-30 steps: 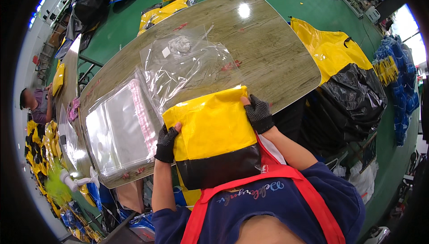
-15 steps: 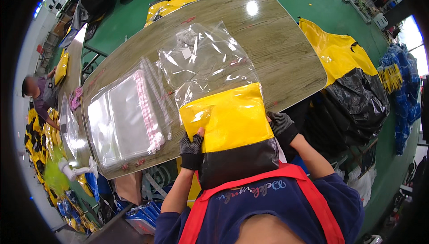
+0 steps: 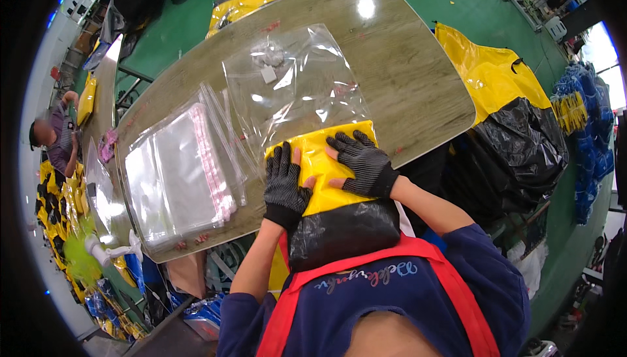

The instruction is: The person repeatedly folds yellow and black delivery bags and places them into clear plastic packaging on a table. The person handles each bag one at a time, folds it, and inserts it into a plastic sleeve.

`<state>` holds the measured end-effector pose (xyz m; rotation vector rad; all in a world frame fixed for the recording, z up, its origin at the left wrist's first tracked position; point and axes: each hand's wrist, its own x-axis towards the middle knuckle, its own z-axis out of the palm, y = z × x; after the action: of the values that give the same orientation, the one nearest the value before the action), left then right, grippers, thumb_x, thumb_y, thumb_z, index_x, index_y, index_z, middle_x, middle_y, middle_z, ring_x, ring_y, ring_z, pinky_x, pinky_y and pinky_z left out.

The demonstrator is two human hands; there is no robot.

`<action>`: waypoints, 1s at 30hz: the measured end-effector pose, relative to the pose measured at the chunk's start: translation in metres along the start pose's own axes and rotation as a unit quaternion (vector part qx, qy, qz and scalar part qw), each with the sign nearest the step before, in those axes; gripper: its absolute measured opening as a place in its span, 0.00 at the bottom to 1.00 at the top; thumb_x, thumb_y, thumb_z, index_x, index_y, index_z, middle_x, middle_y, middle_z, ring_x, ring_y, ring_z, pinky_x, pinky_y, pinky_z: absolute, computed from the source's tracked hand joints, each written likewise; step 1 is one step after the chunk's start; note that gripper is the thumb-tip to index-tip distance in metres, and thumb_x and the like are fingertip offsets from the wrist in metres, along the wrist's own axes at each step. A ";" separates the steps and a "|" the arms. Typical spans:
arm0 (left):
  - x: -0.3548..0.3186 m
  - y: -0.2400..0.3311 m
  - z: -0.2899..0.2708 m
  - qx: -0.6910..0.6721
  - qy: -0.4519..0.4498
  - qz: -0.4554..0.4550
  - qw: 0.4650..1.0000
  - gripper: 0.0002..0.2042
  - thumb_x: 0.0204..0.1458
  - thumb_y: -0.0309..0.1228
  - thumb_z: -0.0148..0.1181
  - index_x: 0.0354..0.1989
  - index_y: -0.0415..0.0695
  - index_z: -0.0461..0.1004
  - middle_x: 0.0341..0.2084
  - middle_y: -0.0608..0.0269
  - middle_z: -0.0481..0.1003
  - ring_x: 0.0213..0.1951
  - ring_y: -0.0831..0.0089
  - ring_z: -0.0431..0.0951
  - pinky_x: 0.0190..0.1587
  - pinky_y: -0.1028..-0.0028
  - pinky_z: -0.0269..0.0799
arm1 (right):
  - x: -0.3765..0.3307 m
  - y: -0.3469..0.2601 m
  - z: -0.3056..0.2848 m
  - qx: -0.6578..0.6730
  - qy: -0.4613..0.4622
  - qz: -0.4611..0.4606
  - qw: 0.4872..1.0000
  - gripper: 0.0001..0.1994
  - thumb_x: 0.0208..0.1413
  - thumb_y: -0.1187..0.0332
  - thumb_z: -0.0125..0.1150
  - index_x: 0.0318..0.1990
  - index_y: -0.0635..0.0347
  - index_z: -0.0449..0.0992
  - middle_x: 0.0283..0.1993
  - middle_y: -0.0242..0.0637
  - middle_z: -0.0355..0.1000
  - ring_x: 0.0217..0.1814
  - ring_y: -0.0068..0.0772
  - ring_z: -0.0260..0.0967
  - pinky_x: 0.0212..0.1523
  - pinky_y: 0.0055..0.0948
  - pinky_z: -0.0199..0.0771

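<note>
A folded yellow and black bundle (image 3: 343,229) lies at the table's near edge against my apron, its yellow part inside a clear plastic bag (image 3: 304,92). The bag's loose upper portion stretches flat across the table beyond it. My left hand (image 3: 285,184), in a dark striped half-finger glove, rests flat on the left of the yellow part, fingers out. On the right side my right hand (image 3: 361,164), gloved alike, presses down with fingers spread. Neither hand grips anything. Near the bag's far end sit a crumpled clear wad (image 3: 268,53) and a small white slip (image 3: 268,74).
A stack of clear plastic bags (image 3: 176,174) with a pinkish edge lies left on the wooden table (image 3: 418,63). A large yellow and black sack (image 3: 516,115) stands off the right edge. At far left a person (image 3: 59,135) works by another table, near a small fan (image 3: 88,252).
Both hands have left the bundle's sides and moved up onto its yellow face, fingers now flat. The clear bag's upper part is flatter. The person at far left has raised an arm.
</note>
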<state>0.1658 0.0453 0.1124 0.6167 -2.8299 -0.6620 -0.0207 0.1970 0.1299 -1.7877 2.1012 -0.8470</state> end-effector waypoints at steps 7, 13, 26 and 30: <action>-0.011 -0.049 0.014 -0.289 0.321 -0.171 0.886 0.34 0.57 0.38 0.57 0.66 0.34 0.48 0.59 0.46 0.62 0.63 0.59 0.60 0.63 0.67 0.55 | 0.001 0.035 -0.013 0.481 0.107 0.339 0.801 0.27 0.47 0.63 0.70 0.53 0.68 0.70 0.48 0.41 0.73 0.48 0.30 0.70 0.48 0.29 0.71; -0.042 -0.013 -0.047 -0.567 0.020 -0.321 0.759 0.25 0.52 0.36 0.62 0.57 0.40 0.65 0.48 0.60 0.73 0.47 0.71 0.74 0.49 0.71 0.71 | -0.078 -0.030 -0.038 0.567 -0.058 0.200 0.797 0.53 0.35 0.62 0.78 0.67 0.64 0.47 0.65 0.43 0.57 0.68 0.36 0.53 0.65 0.36 0.56; -0.078 0.011 -0.014 -0.517 -0.120 -0.264 0.805 0.28 0.47 0.44 0.67 0.52 0.38 0.71 0.46 0.60 0.75 0.49 0.71 0.73 0.53 0.70 0.67 | -0.097 0.033 -0.035 0.361 0.029 0.298 0.883 0.25 0.57 0.50 0.55 0.51 0.62 0.72 0.42 0.43 0.75 0.45 0.31 0.73 0.46 0.32 0.72; -0.070 -0.002 -0.054 -0.551 -0.198 -0.108 0.803 0.25 0.53 0.41 0.62 0.54 0.38 0.68 0.46 0.60 0.75 0.50 0.69 0.72 0.53 0.71 0.67 | -0.050 0.008 -0.046 0.599 0.022 0.376 0.706 0.25 0.52 0.58 0.65 0.52 0.66 0.71 0.47 0.38 0.74 0.50 0.29 0.71 0.51 0.27 0.70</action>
<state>0.2430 0.0533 0.1542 0.5679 -2.0324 -2.4064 -0.0410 0.2577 0.1531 -0.1875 1.3468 -1.4272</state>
